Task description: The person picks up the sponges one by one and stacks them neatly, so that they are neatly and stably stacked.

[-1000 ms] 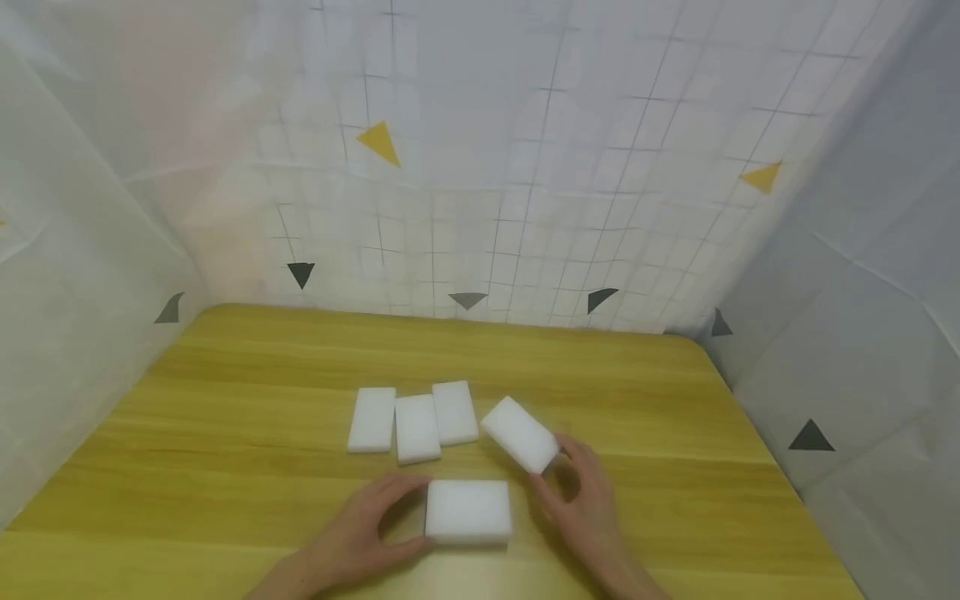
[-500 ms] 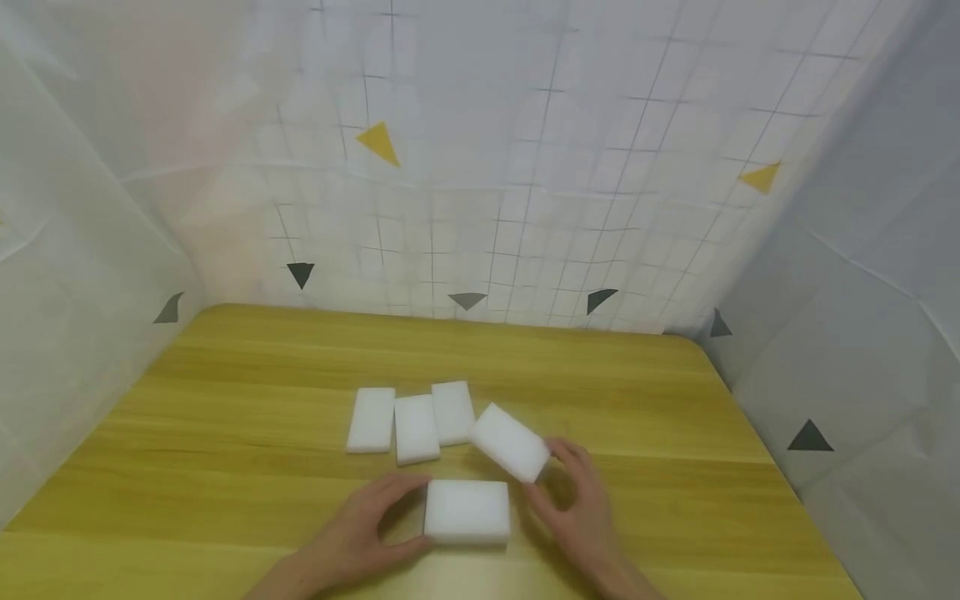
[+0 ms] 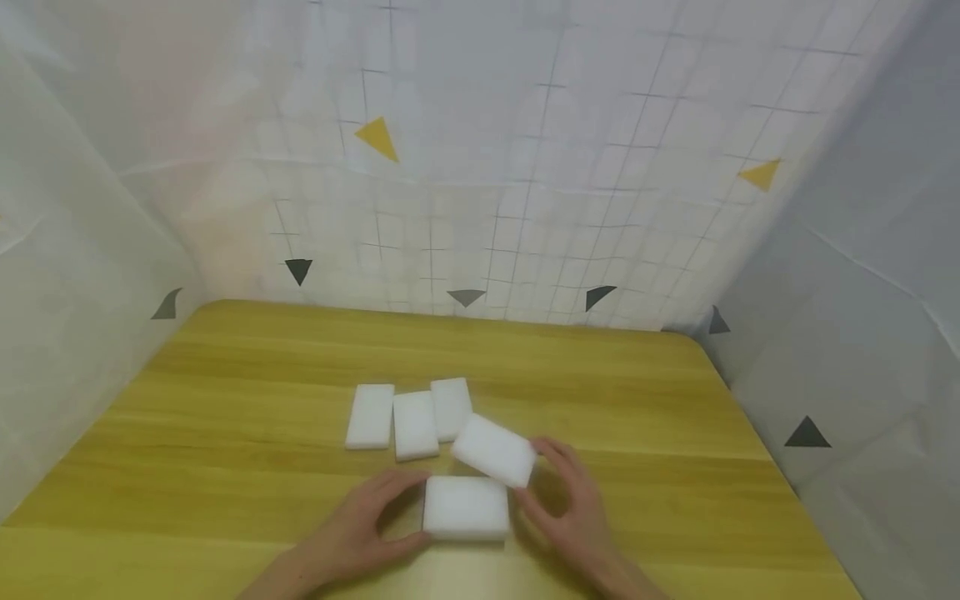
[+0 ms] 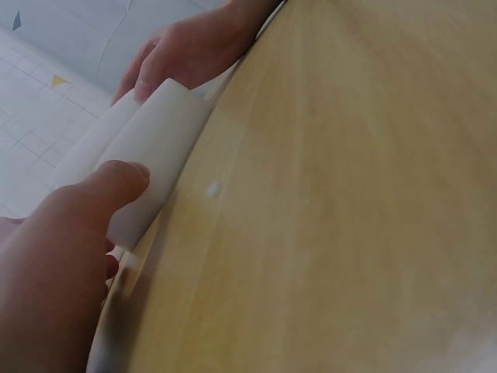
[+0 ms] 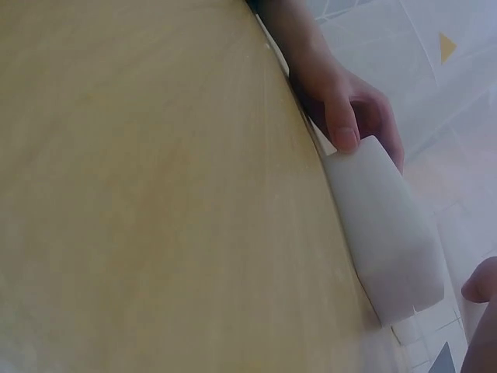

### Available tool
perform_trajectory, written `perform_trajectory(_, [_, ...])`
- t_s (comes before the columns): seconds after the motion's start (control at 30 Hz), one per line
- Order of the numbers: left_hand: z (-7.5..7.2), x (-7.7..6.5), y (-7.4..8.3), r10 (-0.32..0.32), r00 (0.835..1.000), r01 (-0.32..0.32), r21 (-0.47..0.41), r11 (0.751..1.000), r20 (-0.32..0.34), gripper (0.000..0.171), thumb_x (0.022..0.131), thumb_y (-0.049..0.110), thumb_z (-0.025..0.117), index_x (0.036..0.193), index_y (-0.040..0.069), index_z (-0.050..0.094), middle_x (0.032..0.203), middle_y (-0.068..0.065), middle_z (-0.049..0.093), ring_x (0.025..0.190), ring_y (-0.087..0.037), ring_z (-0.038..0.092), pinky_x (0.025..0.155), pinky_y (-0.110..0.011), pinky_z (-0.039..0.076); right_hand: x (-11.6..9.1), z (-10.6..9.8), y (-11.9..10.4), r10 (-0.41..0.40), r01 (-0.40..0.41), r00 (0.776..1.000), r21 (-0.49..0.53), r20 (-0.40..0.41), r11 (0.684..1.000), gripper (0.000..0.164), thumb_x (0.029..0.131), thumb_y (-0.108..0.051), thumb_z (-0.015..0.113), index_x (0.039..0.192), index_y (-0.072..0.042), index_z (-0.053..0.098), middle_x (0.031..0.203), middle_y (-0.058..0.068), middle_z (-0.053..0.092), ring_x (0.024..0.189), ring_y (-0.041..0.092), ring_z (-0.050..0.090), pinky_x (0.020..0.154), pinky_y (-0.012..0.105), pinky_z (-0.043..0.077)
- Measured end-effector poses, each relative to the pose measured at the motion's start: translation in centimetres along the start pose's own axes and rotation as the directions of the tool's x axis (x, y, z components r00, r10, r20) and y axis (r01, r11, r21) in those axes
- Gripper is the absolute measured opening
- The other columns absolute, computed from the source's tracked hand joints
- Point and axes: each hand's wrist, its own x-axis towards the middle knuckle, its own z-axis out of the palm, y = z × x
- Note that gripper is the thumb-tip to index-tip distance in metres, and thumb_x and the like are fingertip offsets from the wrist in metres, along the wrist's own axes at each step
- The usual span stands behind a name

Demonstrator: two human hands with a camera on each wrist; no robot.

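My left hand (image 3: 367, 521) holds the left end of a thick white sponge block (image 3: 466, 510) lying crosswise near the front of the table, thumb on its near side and fingers on the far side. In the left wrist view the thumb presses against the block's long face (image 4: 159, 151). My right hand (image 3: 566, 504) pinches the right end of another white sponge (image 3: 495, 450) between thumb and fingers. That sponge is turned at a slant just behind the block, and its near corner overlaps the block's back edge in the head view.
Beyond the hands, three more white sponges lie flat on the wooden table: a left one (image 3: 370, 417), a middle one (image 3: 416, 427) and a right one (image 3: 451, 407). White sheeting (image 3: 465, 208) with grid lines and triangle marks walls the back and sides.
My right hand has carried its sponge left and slightly nearer, from beside the block to right behind it. My left hand and the block have stayed in place.
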Motion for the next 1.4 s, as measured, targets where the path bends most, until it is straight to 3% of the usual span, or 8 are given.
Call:
perform_trajectory(0.27, [-0.1, 0.0, 0.1, -0.001, 1.0, 0.001, 0.005, 1.0, 0.001, 0.063, 0.085, 0.05, 0.075, 0.14, 0.027, 0.055, 0.132, 0.014, 0.06, 0.118, -0.011, 0.06, 0.098, -0.039, 0.055, -0.1, 0.0, 0.0, -0.049, 0.048, 0.996, 0.007, 0.069, 0.999, 0.068, 0.074, -0.011, 0.084, 0.137, -0.008, 0.058, 0.132, 0.008, 0.061, 0.123, 0.02, 0.056, 0.113, 0.017, 0.036])
perform_trajectory(0.53, [-0.1, 0.0, 0.1, -0.032, 0.999, 0.032, 0.006, 0.999, 0.019, 0.063, 0.086, 0.053, 0.074, 0.141, 0.034, 0.051, 0.134, 0.018, 0.057, 0.12, -0.009, 0.059, 0.099, -0.038, 0.054, 0.1, 0.1, 0.3, -0.149, 0.144, 0.985, 0.067, 0.084, 0.987, 0.067, 0.074, -0.011, 0.084, 0.135, 0.0, 0.057, 0.13, 0.015, 0.062, 0.121, 0.024, 0.059, 0.113, 0.02, 0.038])
perform_trajectory(0.8, [-0.1, 0.1, 0.2, -0.032, 0.999, 0.032, 0.0, 0.999, 0.02, 0.063, 0.085, 0.051, 0.074, 0.141, 0.034, 0.051, 0.134, 0.017, 0.058, 0.12, -0.01, 0.06, 0.099, -0.038, 0.054, 0.2, 0.3, 0.3, -0.216, 0.205, 0.972, 0.114, 0.094, 0.972, 0.065, 0.072, -0.008, 0.083, 0.13, 0.006, 0.058, 0.128, 0.021, 0.061, 0.119, 0.027, 0.06, 0.113, 0.02, 0.038])
perform_trajectory(1.1, [-0.2, 0.1, 0.2, -0.042, 0.999, 0.042, 0.002, 0.999, 0.024, 0.063, 0.086, 0.052, 0.074, 0.141, 0.034, 0.051, 0.134, 0.018, 0.058, 0.12, -0.009, 0.059, 0.1, -0.038, 0.054, 0.5, 0.2, -0.3, -0.268, 0.255, 0.959, 0.129, 0.096, 0.958, 0.06, 0.077, -0.012, 0.082, 0.128, 0.008, 0.058, 0.126, 0.022, 0.062, 0.117, 0.028, 0.061, 0.113, 0.02, 0.039])
perform_trajectory(1.4, [-0.2, 0.1, 0.2, -0.05, 0.998, 0.05, -0.004, 0.999, 0.028, 0.063, 0.086, 0.053, 0.073, 0.141, 0.031, 0.053, 0.135, 0.016, 0.058, 0.121, -0.01, 0.059, 0.101, -0.038, 0.054, 1.3, -0.4, -2.0, -0.313, 0.291, 0.94, 0.161, 0.134, 0.943, 0.057, 0.079, -0.011, 0.081, 0.127, 0.01, 0.058, 0.125, 0.023, 0.062, 0.115, 0.03, 0.061, 0.113, 0.021, 0.039])
